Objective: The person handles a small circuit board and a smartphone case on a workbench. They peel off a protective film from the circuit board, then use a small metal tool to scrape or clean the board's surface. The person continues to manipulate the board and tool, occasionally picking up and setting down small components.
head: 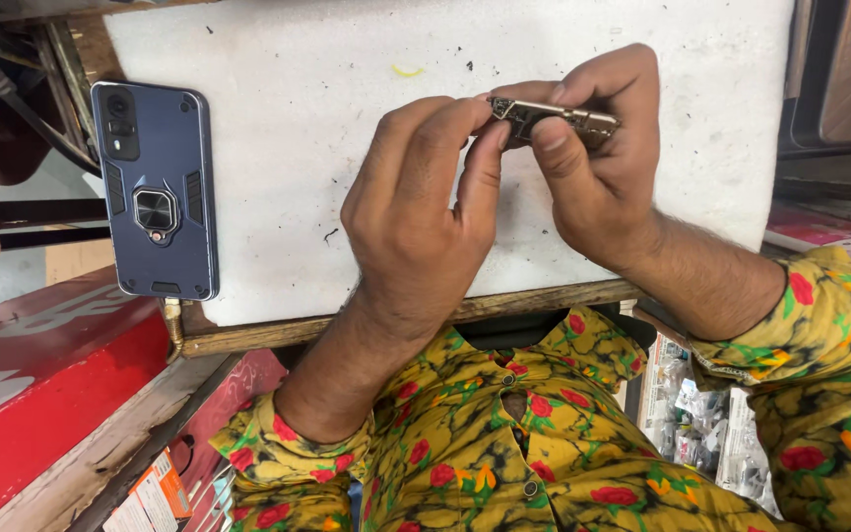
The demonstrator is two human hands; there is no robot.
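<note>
Both hands meet above a white work surface (288, 118). My right hand (598, 167) pinches a small flat metal part (556, 119), brassy and grey, between thumb and fingers. My left hand (425, 212) grips the same part at its left end with the fingertips. A dark blue phone (156, 189) in a rugged case with a ring holder lies face down at the left edge of the surface, apart from both hands.
The white surface has a wooden front edge (278, 333) and small dark specks. A red box (41, 384) sits at the lower left. Plastic packets of small parts (701, 433) lie at the lower right. Dark frames (829, 79) stand at the right.
</note>
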